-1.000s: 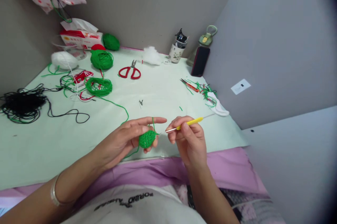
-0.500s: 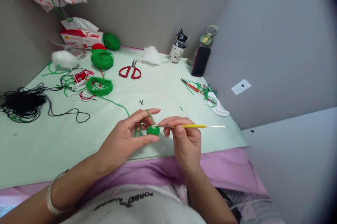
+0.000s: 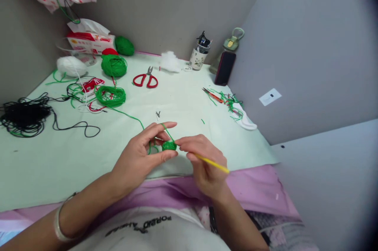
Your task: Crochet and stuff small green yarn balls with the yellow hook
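Observation:
My left hand [image 3: 141, 149] pinches a small round green crochet piece [image 3: 169, 146] between thumb and fingers. Green yarn [image 3: 167, 131] runs taut from the raised index finger down to the piece, and its tail leads back across the table. In my right hand [image 3: 206, 163] is a crochet hook [image 3: 213, 162] with a yellow handle, tilted so its rear end points down to the right. The hook's tip meets the right edge of the green piece; its exact place in the stitches is hidden by the fingers.
Red-handled scissors [image 3: 145, 79], a green yarn coil [image 3: 110, 96], a green yarn ball [image 3: 113, 65] and a black yarn tangle [image 3: 25, 114] lie on the table. White stuffing [image 3: 169, 61] and a pen cup [image 3: 199, 57] are at the back. A phone [image 3: 225, 68] leans on a bottle [image 3: 232, 41] at right.
My right hand has turned, swinging the hook's rear end from level to pointing down and right. The left hand still holds the green piece almost in place.

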`<state>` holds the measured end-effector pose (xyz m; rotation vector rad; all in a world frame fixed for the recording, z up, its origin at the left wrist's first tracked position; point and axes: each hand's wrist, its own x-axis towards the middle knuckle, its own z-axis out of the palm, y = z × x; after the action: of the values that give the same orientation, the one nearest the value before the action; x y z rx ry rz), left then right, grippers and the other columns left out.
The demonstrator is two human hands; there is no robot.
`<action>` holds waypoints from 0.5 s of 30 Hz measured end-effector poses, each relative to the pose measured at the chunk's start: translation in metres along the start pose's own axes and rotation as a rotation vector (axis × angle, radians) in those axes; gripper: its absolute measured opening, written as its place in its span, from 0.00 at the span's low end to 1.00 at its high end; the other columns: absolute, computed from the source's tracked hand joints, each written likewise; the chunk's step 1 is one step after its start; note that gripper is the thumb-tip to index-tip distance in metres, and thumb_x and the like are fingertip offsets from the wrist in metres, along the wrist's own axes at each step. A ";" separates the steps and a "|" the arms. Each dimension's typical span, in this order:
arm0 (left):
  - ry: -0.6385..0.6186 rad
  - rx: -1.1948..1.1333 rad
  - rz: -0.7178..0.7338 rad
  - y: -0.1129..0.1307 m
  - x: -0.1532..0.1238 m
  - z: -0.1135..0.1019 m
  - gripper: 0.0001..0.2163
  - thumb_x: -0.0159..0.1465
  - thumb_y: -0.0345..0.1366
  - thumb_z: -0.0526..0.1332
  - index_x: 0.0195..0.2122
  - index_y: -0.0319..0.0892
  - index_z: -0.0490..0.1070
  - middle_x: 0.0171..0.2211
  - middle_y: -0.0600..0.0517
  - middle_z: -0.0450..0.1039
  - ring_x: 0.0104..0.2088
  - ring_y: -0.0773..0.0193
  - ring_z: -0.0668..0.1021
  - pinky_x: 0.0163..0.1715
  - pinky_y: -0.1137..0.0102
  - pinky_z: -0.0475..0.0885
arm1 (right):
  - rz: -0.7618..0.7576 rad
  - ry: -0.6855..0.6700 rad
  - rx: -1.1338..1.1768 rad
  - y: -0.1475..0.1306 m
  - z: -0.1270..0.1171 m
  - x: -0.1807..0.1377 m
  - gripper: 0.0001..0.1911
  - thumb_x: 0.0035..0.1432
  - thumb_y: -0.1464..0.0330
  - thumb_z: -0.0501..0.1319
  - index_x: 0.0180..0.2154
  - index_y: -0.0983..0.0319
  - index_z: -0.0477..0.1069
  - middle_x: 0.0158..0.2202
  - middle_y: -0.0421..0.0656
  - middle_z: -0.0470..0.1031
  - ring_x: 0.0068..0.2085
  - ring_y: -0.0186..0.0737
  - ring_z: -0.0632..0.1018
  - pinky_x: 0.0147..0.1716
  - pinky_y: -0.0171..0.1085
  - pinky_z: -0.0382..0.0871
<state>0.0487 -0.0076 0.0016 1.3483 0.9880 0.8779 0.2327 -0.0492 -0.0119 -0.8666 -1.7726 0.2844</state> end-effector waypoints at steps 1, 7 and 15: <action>0.008 -0.040 0.001 -0.002 -0.001 0.002 0.24 0.58 0.36 0.73 0.57 0.51 0.77 0.37 0.55 0.72 0.42 0.62 0.74 0.48 0.65 0.70 | -0.063 -0.014 -0.126 -0.001 0.001 -0.002 0.14 0.70 0.74 0.58 0.52 0.58 0.76 0.44 0.47 0.83 0.45 0.41 0.82 0.42 0.41 0.79; -0.166 -0.476 -0.193 -0.008 -0.008 0.010 0.21 0.65 0.43 0.69 0.60 0.54 0.75 0.40 0.55 0.71 0.39 0.66 0.74 0.43 0.70 0.70 | -0.161 0.058 -0.348 0.004 0.008 -0.018 0.28 0.62 0.78 0.66 0.59 0.48 0.75 0.43 0.43 0.82 0.44 0.42 0.83 0.41 0.38 0.82; -0.335 -0.792 -0.339 -0.001 0.000 0.000 0.22 0.61 0.38 0.71 0.57 0.42 0.79 0.36 0.50 0.76 0.32 0.67 0.72 0.34 0.71 0.68 | 0.253 0.221 0.334 0.001 0.006 -0.007 0.13 0.70 0.70 0.60 0.48 0.50 0.81 0.40 0.43 0.84 0.39 0.42 0.83 0.37 0.43 0.80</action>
<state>0.0489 -0.0080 0.0005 0.5951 0.4911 0.6464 0.2288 -0.0518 -0.0204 -0.8430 -1.3616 0.6078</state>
